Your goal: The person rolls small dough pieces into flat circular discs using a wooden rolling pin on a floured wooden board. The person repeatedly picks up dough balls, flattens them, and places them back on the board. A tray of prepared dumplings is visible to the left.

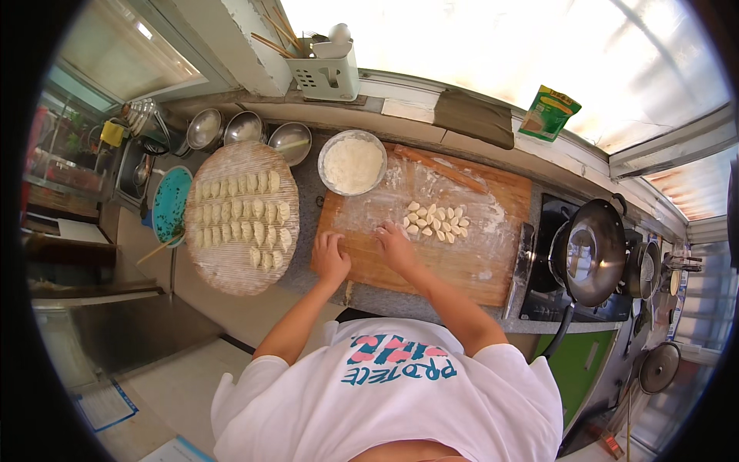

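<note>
Both hands rest on a floured wooden board [354, 269]. My left hand [332, 258] lies over its left edge, fingers a little apart and bent, with nothing visible in them. My right hand [395, 248] is further right, fingers drawn together and pointing forward-left; whatever they may hold is hidden. Just right of it lies a cluster of small pale dough pieces [439, 222], dusted with flour. A rolling pin [443, 169] lies slanted along the board's far side. At the board's far left corner stands a metal bowl of white flour [352, 162].
Left of the board, a round slatted tray [223, 277] bears rows of dumplings. Beyond it stand several metal bowls [290, 142] and a turquoise basin [171, 199] with green bits. A black wok [591, 252] sits on the stove to the right. A green packet [549, 113] leans at the window.
</note>
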`<state>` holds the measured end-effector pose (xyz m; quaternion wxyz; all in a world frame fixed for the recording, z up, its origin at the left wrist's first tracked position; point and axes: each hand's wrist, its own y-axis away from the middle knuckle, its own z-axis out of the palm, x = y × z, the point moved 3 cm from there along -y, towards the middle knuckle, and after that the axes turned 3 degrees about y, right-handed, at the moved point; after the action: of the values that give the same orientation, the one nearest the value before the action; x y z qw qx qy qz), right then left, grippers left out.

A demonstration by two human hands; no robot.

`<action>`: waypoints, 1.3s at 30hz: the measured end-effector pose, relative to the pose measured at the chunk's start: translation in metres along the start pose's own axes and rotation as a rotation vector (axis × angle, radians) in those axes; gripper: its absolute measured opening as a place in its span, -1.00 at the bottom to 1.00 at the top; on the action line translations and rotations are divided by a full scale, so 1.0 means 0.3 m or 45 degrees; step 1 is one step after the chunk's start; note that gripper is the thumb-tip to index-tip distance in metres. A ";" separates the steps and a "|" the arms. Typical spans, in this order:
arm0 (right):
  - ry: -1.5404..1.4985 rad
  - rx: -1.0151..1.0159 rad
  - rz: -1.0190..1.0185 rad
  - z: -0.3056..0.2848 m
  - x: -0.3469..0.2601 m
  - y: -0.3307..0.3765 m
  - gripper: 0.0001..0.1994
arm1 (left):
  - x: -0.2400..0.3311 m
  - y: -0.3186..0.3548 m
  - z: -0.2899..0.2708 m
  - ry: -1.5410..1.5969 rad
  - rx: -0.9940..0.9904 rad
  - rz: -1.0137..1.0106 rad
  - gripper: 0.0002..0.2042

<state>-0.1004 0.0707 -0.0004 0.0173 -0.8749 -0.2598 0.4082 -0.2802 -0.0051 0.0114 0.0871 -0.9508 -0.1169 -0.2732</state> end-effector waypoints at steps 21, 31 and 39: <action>0.139 0.082 0.146 -0.149 0.076 0.257 -0.87 | 0.172 -0.184 0.249 0.588 -0.057 0.077 -0.75; 0.079 0.079 0.228 -0.182 0.084 0.280 -0.87 | 0.250 -0.290 0.383 0.468 -0.150 0.379 -0.65; -0.014 0.122 0.198 -0.173 0.072 0.171 -0.84 | 0.255 -0.228 0.318 0.650 -0.123 0.191 -0.58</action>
<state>-0.0287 0.0460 0.0065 0.0260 -0.8884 -0.1713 0.4251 -0.1880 0.0958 -0.0200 0.0885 -0.8602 -0.0071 -0.5021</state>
